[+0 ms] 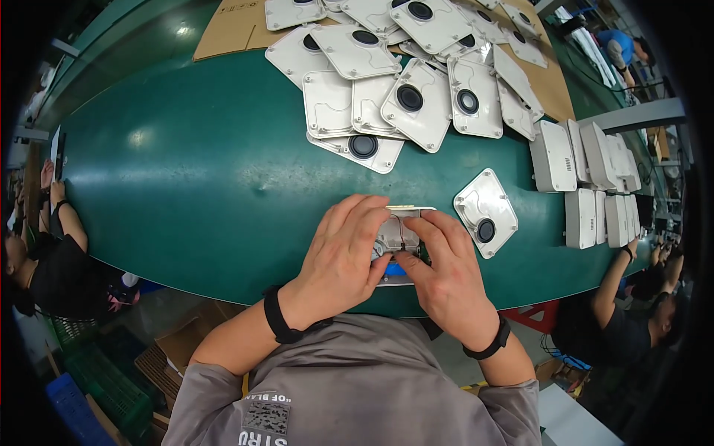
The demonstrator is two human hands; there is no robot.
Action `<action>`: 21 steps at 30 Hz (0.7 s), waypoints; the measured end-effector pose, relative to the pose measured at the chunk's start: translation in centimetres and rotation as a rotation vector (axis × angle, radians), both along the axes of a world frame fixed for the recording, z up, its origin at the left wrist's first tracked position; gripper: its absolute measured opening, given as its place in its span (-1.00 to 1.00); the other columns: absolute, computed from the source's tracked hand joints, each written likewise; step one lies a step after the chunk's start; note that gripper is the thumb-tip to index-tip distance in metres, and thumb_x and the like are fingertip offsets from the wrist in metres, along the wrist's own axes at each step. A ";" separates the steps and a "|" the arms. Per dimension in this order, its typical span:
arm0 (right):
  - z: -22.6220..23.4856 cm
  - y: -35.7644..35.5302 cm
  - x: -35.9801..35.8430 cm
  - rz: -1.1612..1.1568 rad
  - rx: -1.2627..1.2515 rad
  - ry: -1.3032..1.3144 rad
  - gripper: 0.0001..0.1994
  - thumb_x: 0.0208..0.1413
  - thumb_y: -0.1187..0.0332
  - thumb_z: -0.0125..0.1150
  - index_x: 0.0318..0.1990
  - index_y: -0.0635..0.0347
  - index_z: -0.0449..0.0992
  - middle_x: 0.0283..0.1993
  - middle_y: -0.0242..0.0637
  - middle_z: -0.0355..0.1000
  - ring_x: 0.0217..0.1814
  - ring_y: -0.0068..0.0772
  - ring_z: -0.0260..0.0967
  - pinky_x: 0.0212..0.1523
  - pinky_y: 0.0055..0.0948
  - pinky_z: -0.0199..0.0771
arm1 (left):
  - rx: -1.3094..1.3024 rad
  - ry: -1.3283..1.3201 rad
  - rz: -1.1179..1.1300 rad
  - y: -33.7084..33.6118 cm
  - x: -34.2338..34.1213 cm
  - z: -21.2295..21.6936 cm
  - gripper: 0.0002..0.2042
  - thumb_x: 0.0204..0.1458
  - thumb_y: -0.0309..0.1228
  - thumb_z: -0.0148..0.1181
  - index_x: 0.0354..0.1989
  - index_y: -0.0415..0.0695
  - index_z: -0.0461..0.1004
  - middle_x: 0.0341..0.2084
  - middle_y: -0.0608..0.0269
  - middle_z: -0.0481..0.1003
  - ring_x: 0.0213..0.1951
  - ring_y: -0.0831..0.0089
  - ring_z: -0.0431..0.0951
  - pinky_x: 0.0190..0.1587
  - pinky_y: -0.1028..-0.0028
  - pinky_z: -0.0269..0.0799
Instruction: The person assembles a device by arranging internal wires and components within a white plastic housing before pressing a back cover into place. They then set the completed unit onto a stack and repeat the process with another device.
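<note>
While L hand (335, 253) & R hand (452, 279) clasp wht casing (410, 236), glossy green tbl (212, 201), co-workers (63, 279) both sides.

A glossy green desk (186, 201) stretches ahead of the left grip (338, 253) and the right grip (452, 282). Just right of the right grip lies one white panel (487, 199) with a round black part (486, 230), and farther ahead a pile of similar panels (428, 123) reaches onto brown cardboard (223, 33). White cases (552, 157) stand in rows well to the right of both grips.

Smooth wht plast. casing (396, 231), glossy plast. panel (486, 201), shiny grn tabletop (201, 186), matt cardbd (227, 36)
</note>
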State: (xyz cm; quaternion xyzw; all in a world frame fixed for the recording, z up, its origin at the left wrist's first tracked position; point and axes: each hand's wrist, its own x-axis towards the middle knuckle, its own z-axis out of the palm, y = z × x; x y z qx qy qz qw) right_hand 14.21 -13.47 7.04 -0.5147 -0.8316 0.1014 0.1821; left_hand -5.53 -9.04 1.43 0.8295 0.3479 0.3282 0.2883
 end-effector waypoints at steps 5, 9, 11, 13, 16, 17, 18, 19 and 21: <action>1.3 0.6 -0.7 -0.054 0.020 0.047 -0.76 -0.17 0.50 0.42 -0.25 0.23 0.69 0.17 -0.11 0.44 0.27 0.07 0.35 0.18 -0.05 0.47 | 0.005 0.003 0.002 -0.1 -0.1 -0.3 -0.23 -0.16 -0.60 0.44 0.30 -0.24 0.20 0.25 -0.10 0.35 0.26 -0.15 0.36 0.27 -0.02 0.30; -0.3 1.2 -0.3 -0.078 0.014 0.078 -0.75 -0.19 0.51 0.48 -0.26 0.24 0.69 0.19 -0.10 0.43 0.27 0.07 0.35 0.18 -0.05 0.47 | 0.005 -0.057 0.031 -0.3 0.0 -0.6 -0.23 -0.15 -0.61 0.43 0.30 -0.23 0.19 0.28 -0.12 0.33 0.28 -0.16 0.35 0.27 -0.03 0.30; -0.8 1.4 -0.2 -0.074 -0.004 0.084 -0.75 -0.20 0.51 0.49 -0.26 0.24 0.68 0.20 -0.10 0.43 0.27 0.07 0.36 0.18 -0.05 0.47 | 0.005 -0.055 0.025 -0.2 0.1 -0.6 -0.23 -0.15 -0.61 0.43 0.30 -0.23 0.19 0.29 -0.12 0.33 0.29 -0.17 0.34 0.27 -0.03 0.29; -0.9 1.5 -0.2 -0.070 -0.010 0.063 -0.76 -0.18 0.50 0.49 -0.27 0.25 0.67 0.20 -0.09 0.43 0.26 0.07 0.36 0.18 -0.05 0.47 | 0.006 -0.049 0.011 -0.1 0.1 -0.6 -0.23 -0.14 -0.60 0.43 0.31 -0.23 0.18 0.30 -0.12 0.33 0.30 -0.18 0.33 0.28 -0.03 0.29; -1.4 1.6 -0.4 -0.064 -0.013 0.045 -0.76 -0.17 0.48 0.50 -0.26 0.26 0.67 0.21 -0.09 0.43 0.27 0.08 0.36 0.18 -0.05 0.47 | 0.013 -0.012 0.020 -0.2 0.1 -0.3 -0.25 -0.12 -0.59 0.42 0.30 -0.22 0.20 0.30 -0.12 0.32 0.30 -0.18 0.33 0.29 -0.03 0.28; -1.6 1.6 -0.4 -0.057 -0.009 0.038 -0.75 -0.17 0.47 0.51 -0.26 0.26 0.66 0.22 -0.09 0.42 0.27 0.09 0.36 0.19 -0.05 0.47 | 0.018 0.006 0.024 -0.3 0.2 -0.2 -0.26 -0.12 -0.59 0.41 0.30 -0.21 0.20 0.30 -0.12 0.32 0.31 -0.18 0.33 0.29 -0.03 0.28; -1.6 1.5 -0.3 -0.050 -0.005 0.028 -0.74 -0.17 0.46 0.51 -0.25 0.27 0.66 0.23 -0.08 0.42 0.28 0.10 0.36 0.19 -0.04 0.46 | 0.014 0.002 0.020 -0.3 0.2 -0.2 -0.26 -0.12 -0.59 0.41 0.30 -0.21 0.20 0.30 -0.12 0.32 0.31 -0.18 0.33 0.29 -0.03 0.28; -1.2 1.3 -0.1 -0.054 -0.009 0.022 -0.74 -0.17 0.46 0.51 -0.25 0.27 0.66 0.23 -0.08 0.42 0.28 0.10 0.36 0.19 -0.04 0.46 | 0.015 0.007 0.012 -0.2 0.1 -0.2 -0.27 -0.12 -0.58 0.41 0.30 -0.19 0.22 0.31 -0.12 0.31 0.31 -0.18 0.33 0.29 -0.04 0.28; 0.2 1.1 0.7 -0.149 -0.148 0.270 -0.73 -0.17 0.45 0.52 -0.24 0.26 0.65 0.24 -0.07 0.40 0.31 0.12 0.34 0.20 -0.04 0.46 | 0.019 0.026 0.010 -0.1 -0.1 -0.2 -0.29 -0.11 -0.58 0.40 0.28 -0.16 0.25 0.31 -0.12 0.31 0.31 -0.18 0.32 0.29 -0.05 0.28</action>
